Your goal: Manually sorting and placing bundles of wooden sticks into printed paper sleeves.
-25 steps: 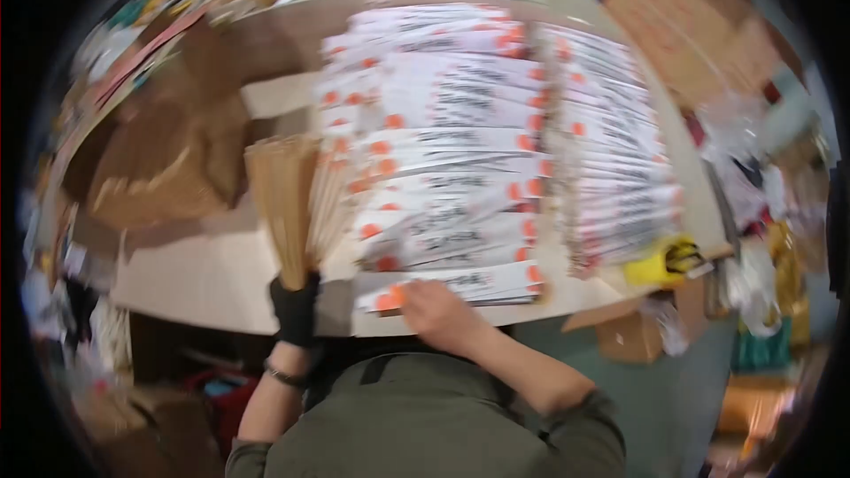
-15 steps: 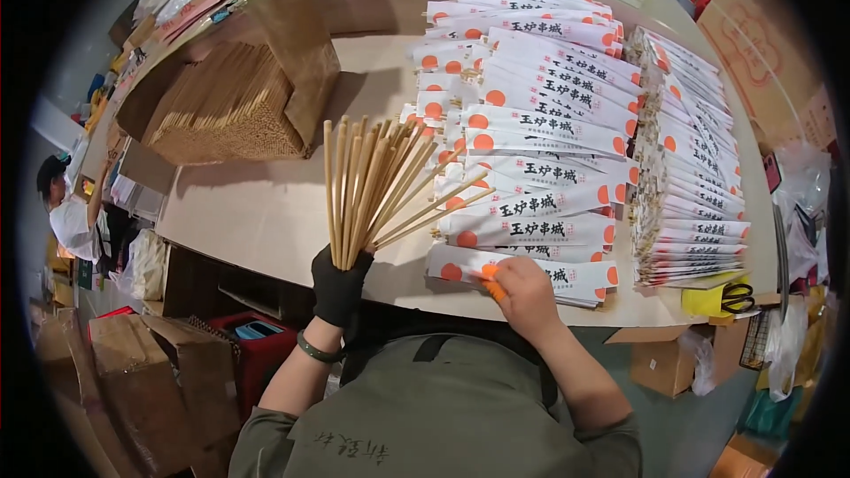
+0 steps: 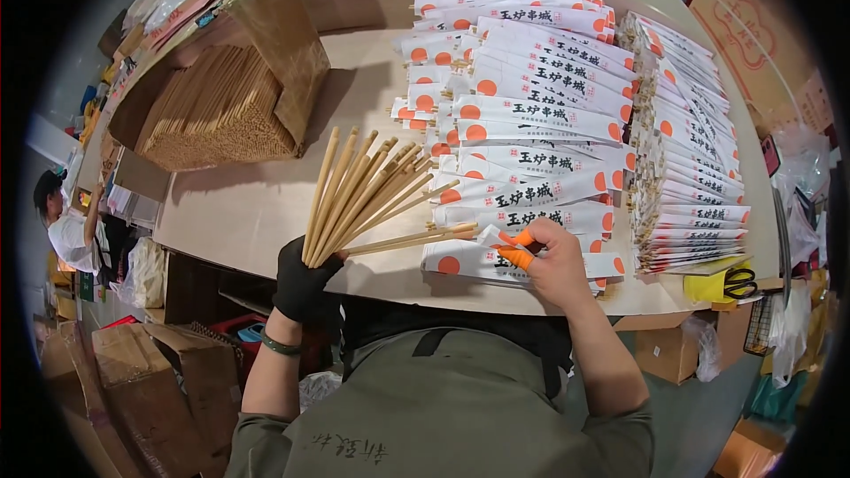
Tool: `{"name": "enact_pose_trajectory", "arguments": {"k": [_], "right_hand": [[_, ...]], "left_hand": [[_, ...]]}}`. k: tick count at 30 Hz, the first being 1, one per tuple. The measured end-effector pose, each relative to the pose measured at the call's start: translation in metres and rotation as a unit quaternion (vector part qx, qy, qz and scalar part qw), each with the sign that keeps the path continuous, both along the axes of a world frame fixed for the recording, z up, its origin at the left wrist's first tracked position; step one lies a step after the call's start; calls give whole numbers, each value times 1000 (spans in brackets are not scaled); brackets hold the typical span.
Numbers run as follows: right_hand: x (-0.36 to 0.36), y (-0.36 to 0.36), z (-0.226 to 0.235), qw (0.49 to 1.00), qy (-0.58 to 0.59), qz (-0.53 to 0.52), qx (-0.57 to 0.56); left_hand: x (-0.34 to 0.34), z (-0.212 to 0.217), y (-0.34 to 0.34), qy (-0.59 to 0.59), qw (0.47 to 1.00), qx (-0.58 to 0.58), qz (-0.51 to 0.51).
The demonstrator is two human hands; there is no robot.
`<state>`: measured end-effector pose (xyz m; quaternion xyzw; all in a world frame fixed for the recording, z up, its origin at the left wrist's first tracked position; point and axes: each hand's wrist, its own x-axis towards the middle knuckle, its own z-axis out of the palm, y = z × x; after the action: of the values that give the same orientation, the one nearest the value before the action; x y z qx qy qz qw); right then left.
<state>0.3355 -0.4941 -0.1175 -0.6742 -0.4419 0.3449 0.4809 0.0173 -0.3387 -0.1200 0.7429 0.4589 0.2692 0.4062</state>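
Observation:
My left hand (image 3: 305, 281), in a black glove, grips a fanned bundle of wooden chopsticks (image 3: 361, 199) by their lower ends. One pair leans out from the bundle to the right, almost level. Its tips reach the end of a white paper sleeve (image 3: 490, 236); whether they are inside it I cannot tell. Orange covers are on the fingertips of my right hand (image 3: 560, 267), which pinches that sleeve; part of it is hidden by the hand. Beneath and beyond lie stacked white chopstick sleeves (image 3: 540, 159) with orange dots and black lettering.
An opened brown paper package (image 3: 305, 57) packed with chopsticks (image 3: 221, 111) sits at the far left. More sleeves with sticks in them (image 3: 695, 168) are piled on the right, near black-handled scissors (image 3: 739, 283) at the table edge. Cardboard boxes (image 3: 133, 372) stand lower left. Another person (image 3: 71, 230) is at left.
My left hand has moved left, and the chopsticks now lean further right, with a pair pointing at my right hand. My right hand has shifted right and up, now pinching a sleeve above the stack.

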Motion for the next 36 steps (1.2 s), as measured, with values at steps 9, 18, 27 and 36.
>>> {"name": "enact_pose_trajectory", "arguments": {"k": [9, 18, 27, 36], "right_hand": [[0, 1, 0, 992, -113, 50, 26], [5, -2, -5, 959, -247, 106, 94], [-41, 46, 15, 833, -465, 118, 275], [-43, -11, -30, 793, -553, 183, 178]], "left_hand": [[-1, 15, 7, 66, 996, 42, -32], [-5, 5, 12, 93, 989, 60, -97], [99, -13, -28, -199, 977, -73, -14], [57, -52, -6, -23, 987, 129, 96]]}}
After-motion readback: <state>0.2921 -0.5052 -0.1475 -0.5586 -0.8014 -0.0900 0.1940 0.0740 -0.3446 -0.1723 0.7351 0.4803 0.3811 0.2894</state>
